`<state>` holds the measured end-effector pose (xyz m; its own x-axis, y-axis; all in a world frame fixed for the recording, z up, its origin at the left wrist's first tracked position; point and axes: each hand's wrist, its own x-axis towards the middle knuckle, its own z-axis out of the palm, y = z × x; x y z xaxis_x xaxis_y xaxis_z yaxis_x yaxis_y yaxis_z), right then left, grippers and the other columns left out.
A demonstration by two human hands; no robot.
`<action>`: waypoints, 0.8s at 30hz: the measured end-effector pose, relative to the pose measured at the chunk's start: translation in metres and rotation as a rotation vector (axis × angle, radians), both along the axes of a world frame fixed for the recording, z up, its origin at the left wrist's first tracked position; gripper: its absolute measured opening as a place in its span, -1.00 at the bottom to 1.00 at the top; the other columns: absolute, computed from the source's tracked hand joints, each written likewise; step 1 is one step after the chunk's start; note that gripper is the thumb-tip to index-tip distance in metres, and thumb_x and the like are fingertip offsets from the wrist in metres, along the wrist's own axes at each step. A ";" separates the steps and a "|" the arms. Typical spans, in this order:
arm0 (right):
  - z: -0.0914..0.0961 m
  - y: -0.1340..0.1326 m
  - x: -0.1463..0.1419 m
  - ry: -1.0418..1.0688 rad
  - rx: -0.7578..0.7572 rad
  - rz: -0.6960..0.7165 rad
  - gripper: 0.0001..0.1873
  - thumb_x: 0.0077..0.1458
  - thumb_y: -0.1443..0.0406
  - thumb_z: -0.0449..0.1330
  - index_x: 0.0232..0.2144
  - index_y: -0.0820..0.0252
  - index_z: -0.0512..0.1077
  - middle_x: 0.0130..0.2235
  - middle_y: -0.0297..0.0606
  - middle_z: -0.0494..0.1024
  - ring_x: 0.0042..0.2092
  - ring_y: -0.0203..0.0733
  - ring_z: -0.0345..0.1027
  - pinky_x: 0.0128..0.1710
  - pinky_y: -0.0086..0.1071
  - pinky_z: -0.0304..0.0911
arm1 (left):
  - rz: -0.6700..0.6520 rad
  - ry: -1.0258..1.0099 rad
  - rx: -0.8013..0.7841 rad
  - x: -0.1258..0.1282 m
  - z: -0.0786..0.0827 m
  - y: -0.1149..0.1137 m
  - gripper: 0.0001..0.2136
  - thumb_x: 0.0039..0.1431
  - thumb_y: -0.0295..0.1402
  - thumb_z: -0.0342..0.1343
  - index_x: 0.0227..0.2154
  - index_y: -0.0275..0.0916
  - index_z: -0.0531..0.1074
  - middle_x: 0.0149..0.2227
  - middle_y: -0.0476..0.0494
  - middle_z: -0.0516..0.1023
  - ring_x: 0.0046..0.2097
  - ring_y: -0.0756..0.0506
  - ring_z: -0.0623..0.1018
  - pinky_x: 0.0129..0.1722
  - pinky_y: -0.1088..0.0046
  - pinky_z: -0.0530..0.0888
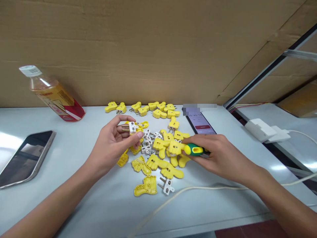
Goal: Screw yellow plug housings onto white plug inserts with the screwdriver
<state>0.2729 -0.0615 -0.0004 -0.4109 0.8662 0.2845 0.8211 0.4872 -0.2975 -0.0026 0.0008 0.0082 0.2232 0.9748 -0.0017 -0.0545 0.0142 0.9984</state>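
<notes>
Heap of yellow shells (160,143) mid-table (99,205), call that the dial's centre! At ten o'clock the left hand (112,142) pinches a white plug core (133,127), prongs out; at three the right hand (220,155) grips a green-and-yellow tool handle (195,149), far end hidden. Yellow plugs (143,111) line up around twelve, lit phone (200,120) at two, drink bottle (58,96) at ten, loose core (168,187) near six!

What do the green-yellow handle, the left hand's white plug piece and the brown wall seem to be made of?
Green-yellow handle: probably plastic, smooth, with even bright colours.
White plug piece: likely smooth plastic, evenly white; greyish pins look metallic.
Brown wall: apparently matt cardboard, given its creases.
</notes>
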 end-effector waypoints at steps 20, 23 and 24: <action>0.000 -0.007 0.018 -0.047 -0.051 -0.044 -0.81 0.22 0.25 0.30 -0.12 0.10 0.64 -0.29 -0.27 0.77 -0.50 -0.15 0.52 -0.46 -0.29 0.35 | 0.047 -0.470 -0.264 0.003 -0.002 0.007 -0.64 -0.38 -0.31 0.66 -0.55 -0.24 0.58 -0.37 -0.06 0.65 -0.10 -0.14 0.70 -0.15 0.53 0.65; 0.005 -0.008 0.018 -0.006 -0.025 -0.040 -0.82 0.23 0.20 0.30 -0.14 0.08 0.63 -0.28 -0.26 0.76 -0.49 -0.15 0.52 -0.48 -0.28 0.33 | 0.057 -0.489 -0.284 0.005 0.000 0.005 -0.67 -0.17 -0.23 0.60 -0.53 -0.27 0.57 -0.40 -0.12 0.65 -0.29 -0.08 0.65 -0.27 0.51 0.65; 0.008 -0.009 0.018 0.018 -0.003 -0.035 -0.83 0.24 0.19 0.30 -0.16 0.08 0.62 -0.31 -0.27 0.75 -0.50 -0.16 0.50 -0.50 -0.29 0.31 | 0.071 -0.493 -0.300 0.006 0.001 0.005 -0.70 -0.01 -0.19 0.52 -0.53 -0.28 0.56 -0.41 -0.13 0.63 -0.35 -0.05 0.61 -0.32 0.50 0.64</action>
